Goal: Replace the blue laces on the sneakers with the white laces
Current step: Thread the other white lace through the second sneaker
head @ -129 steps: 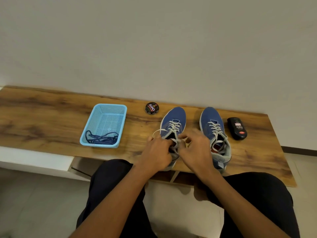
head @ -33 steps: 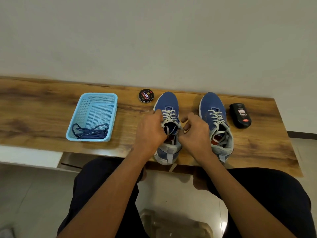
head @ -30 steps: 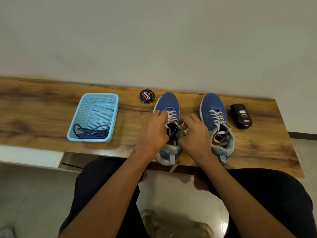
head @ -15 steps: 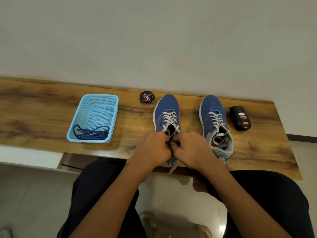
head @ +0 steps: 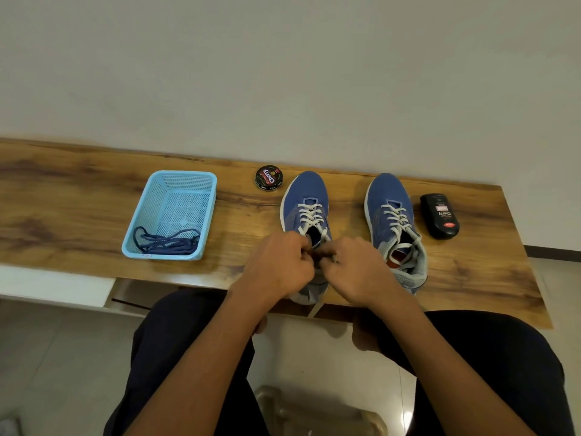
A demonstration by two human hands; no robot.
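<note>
**A:** Since the wooden bench holds everything, big stuff first: both blue sneakers sit toes to the wall, already threaded with white laces. The old blue laces are heaped in the light blue basket.

**B:** And the hands?

**A:** Left hand and right hand meet at the left sneaker's top eyelets, fingers curled and pinching the lace ends, I reckon. Laces look light, floppy, a bit slippery, so grab near the tips and keep tension.
</note>
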